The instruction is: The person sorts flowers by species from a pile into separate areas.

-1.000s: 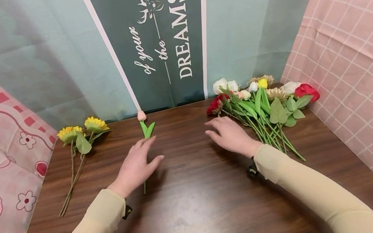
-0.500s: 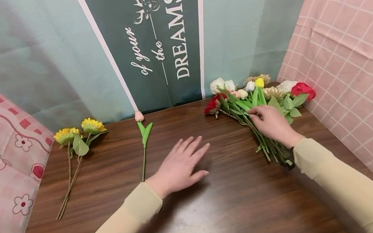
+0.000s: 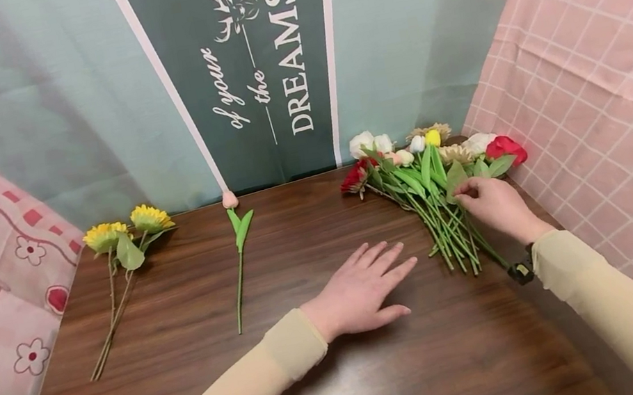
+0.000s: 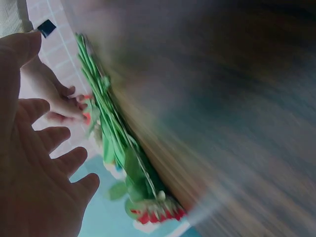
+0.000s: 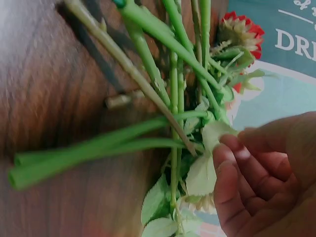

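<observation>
We have both hands over the tabletop (image 3: 290,230). Our left hand (image 3: 358,289) hangs palm down just left of the bunch, fingers spread, holding nothing. Our right hand (image 3: 498,204) is on the bunch of flowers (image 3: 428,172) at the far right, its thumb and fingers bent together, and seems to pinch the edge of a pale green leaf (image 5: 202,173); we cannot tell how firm that hold is. The pink tulip (image 3: 239,236) lies alone, left of centre, with two yellow sunflowers (image 3: 150,218) farther left.

We judge the step in hand as singling out one flower from the bunch. The next move probably calls for following the leaf to its stem and easing that stem free, since the crossed stems could drag their neighbours along.
</observation>
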`<state>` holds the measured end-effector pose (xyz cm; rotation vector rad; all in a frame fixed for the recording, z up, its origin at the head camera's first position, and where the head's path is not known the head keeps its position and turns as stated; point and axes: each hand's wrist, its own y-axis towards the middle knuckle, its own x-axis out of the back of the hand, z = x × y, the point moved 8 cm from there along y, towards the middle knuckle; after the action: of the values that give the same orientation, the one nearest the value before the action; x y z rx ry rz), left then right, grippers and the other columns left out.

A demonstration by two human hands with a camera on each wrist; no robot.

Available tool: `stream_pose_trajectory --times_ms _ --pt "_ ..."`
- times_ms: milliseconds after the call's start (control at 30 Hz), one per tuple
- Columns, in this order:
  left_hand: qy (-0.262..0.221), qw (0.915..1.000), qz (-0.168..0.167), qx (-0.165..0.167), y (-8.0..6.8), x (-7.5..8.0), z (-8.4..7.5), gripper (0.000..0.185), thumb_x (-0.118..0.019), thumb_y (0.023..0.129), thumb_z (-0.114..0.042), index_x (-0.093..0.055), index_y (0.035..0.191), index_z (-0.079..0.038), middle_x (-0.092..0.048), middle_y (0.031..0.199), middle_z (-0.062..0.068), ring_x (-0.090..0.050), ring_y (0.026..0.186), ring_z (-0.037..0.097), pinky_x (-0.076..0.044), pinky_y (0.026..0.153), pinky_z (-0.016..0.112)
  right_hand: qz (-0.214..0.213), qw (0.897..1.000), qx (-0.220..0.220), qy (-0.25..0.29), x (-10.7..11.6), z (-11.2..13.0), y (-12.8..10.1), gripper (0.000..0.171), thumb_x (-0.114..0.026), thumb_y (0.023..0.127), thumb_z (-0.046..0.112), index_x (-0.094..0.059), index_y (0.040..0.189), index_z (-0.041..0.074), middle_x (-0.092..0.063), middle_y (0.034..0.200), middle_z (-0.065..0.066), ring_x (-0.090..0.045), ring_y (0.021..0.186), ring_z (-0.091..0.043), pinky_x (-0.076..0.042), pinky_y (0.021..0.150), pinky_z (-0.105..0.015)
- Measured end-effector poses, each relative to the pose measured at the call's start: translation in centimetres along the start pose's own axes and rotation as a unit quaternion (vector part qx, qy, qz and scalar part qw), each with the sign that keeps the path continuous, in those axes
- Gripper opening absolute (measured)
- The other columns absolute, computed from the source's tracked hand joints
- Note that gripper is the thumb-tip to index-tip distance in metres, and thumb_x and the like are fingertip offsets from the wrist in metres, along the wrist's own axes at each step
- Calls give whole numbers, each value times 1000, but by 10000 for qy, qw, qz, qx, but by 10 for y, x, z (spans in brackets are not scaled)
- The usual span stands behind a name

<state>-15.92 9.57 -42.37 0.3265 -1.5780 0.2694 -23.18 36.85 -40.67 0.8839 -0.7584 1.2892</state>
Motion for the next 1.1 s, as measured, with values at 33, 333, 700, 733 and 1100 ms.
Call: stream_pose_trajectory --times_ms 33,333,700,733,1100 --pt "35 10000 29 -42 3 -1 -5 79 -45 101 -65 -21 165 -25 -18 170 7 -15 156 27 -11 126 47 49 10000 38 -10 -3 2 0 23 -61 102 19 -73 109 1 -73 104 -19 -66 87 -32 -50 75 -50" --pt "261 9988 204 -364 25 -15 -37 78 -43 100 -68 -24 164 -28 -20 170 5 -15 155 25 -14 126 45 552 9982 96 -209 -29 24 16 19 -64 100 18 -73 104 2 -72 96 -15 -66 81 -29 -53 74 -50" --pt "297 9984 172 -445 30 -22 -45 77 -43 100 -69 -29 163 -27 -24 168 5 -21 154 25 -18 125 46 928 9901 -215 -1029 -42 34 42 44 -63 96 20 -42 57 16 -32 51 4 -31 44 -14 -31 46 -32" --pt "265 9985 176 -439 30 -22 -44 77 -44 100 -69 -29 163 -27 -24 168 5 -21 154 25 -18 125 46 951 9900 -257 -1012 -42 33 43 45 -62 96 19 -42 56 17 -31 50 4 -30 44 -14 -31 46 -31" --pt "-37 9992 142 -374 26 -23 -37 76 -46 100 -66 -31 163 -25 -25 168 5 -23 153 26 -18 125 45 938 9948 -372 -164 -36 23 46 46 -64 97 20 -41 58 15 -30 51 5 -29 46 -13 -31 50 -31"
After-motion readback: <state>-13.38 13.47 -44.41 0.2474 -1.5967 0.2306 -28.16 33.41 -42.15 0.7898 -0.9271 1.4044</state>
